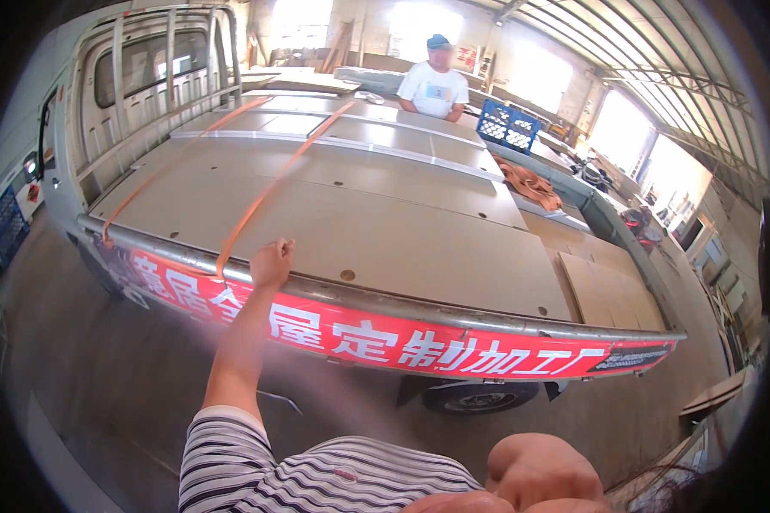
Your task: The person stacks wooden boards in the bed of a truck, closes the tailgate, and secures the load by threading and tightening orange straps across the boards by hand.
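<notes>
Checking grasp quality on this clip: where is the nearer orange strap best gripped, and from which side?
Grip the nearer orange strap where it bends over the truck's side rail, from the near side, beside the left hand. Farther along it lies flat on the boards.

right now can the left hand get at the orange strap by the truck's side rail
Probably yes. The left hand is already at the side rail, right beside the nearer orange strap where it comes down over the board load; nothing lies between them. Whether it actually grips the strap is unclear.
</notes>
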The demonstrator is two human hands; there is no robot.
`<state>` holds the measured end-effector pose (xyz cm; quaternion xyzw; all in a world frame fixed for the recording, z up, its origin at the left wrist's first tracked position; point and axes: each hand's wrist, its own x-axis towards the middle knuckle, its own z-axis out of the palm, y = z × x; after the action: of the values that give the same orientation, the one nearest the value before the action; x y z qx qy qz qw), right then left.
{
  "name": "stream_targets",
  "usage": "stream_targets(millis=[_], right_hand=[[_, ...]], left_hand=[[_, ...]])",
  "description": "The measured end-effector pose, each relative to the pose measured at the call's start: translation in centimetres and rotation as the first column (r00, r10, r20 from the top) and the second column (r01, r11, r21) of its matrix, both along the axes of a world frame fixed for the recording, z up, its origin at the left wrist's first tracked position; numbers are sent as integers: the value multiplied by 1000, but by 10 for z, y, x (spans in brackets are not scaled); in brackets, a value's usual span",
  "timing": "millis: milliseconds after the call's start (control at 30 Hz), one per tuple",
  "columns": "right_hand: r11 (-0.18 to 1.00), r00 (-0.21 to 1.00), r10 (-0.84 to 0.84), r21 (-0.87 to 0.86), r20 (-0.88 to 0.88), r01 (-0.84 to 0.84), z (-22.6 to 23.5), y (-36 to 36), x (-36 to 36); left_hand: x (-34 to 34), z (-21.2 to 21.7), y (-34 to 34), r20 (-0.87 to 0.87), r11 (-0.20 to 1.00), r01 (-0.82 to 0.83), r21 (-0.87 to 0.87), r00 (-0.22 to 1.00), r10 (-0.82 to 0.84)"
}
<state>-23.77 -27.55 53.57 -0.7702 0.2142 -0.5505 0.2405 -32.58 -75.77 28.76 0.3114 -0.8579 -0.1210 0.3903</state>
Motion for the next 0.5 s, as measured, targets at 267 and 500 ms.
stream_targets(millis=[267, 500], right_hand=[[994, 996, 80, 79, 26, -82, -19, -26, -13], [980, 999, -32, 198, 22, 27, -30, -27, -24]], left_hand=[[36, 3, -10, 22, 996, -59, 67, 998, 57], [7, 12, 6, 53, 995, -9, 101, 999, 4]])
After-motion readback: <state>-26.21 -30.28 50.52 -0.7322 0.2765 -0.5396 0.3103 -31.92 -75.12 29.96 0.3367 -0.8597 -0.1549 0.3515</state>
